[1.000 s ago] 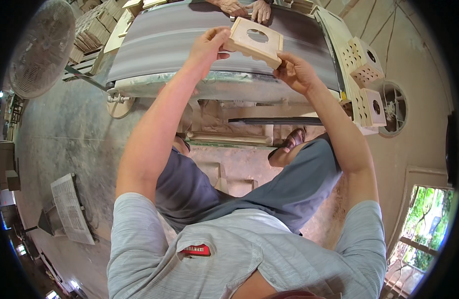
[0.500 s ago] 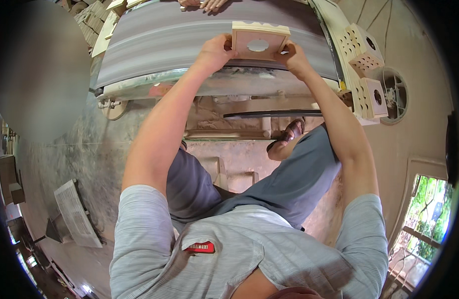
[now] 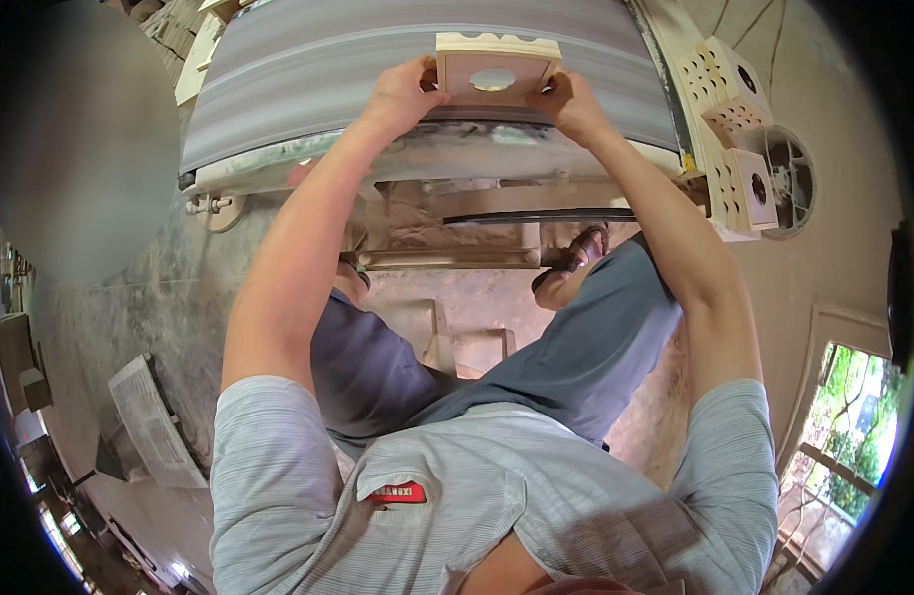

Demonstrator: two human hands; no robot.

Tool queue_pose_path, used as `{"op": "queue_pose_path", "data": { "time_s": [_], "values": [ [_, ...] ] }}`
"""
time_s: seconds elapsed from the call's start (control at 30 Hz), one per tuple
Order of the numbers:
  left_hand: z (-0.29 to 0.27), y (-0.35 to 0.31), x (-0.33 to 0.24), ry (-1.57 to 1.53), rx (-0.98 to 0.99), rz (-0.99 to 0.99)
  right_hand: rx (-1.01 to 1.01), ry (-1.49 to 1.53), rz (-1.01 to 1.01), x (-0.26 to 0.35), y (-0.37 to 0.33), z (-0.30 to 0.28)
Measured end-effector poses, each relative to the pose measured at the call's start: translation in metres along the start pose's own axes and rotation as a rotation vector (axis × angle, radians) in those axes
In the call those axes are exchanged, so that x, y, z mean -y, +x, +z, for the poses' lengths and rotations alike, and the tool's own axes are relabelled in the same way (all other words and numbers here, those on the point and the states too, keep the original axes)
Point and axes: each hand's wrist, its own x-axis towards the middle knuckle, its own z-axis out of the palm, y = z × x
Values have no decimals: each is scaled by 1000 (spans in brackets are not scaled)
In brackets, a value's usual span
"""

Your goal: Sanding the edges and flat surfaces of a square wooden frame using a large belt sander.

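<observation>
A light wooden box [image 3: 526, 83] with a round hole in its near face and scalloped cut-outs along its top edge is held between my two hands. My left hand [image 3: 405, 96] grips its left side, with the fingers curled at the lower corner. On the right side my right hand [image 3: 574, 105] has its fingers closed at the other lower corner. Beneath the box lies a wide grey sanding belt [image 3: 308, 89]; the box is at its near part, and whether its underside touches the belt I cannot tell.
Wooden boxes with rows of holes [image 3: 742, 188] stand on the ledge to the right of the belt. Beside them is a round spoked wheel [image 3: 792, 178]. Under the machine runs a dark bar [image 3: 536, 215]. A pale slatted panel [image 3: 154, 421] lies on the floor at left.
Both hands and the box have shifted a little left and away from me. Another person's hands, seen earlier at the belt's far side, are out of view now.
</observation>
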Motion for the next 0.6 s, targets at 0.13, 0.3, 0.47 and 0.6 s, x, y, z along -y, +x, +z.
{"op": "queue_pose_path", "data": {
  "time_s": [0.13, 0.3, 0.47, 0.6],
  "values": [
    [-20, -10, 9, 24, -10, -36, -9, 73, -66, -1, 13, 26],
    [-46, -21, 35, 35, -33, -62, -6, 38, -125, 10, 32, 63],
    [-70, -45, 49, 21, -109, -161, 24, -13, -140, 50, 32, 92],
    [-88, -37, 18, -229, -180, -131, -2, 572, -60, 66, 32, 59]
  ]
}}
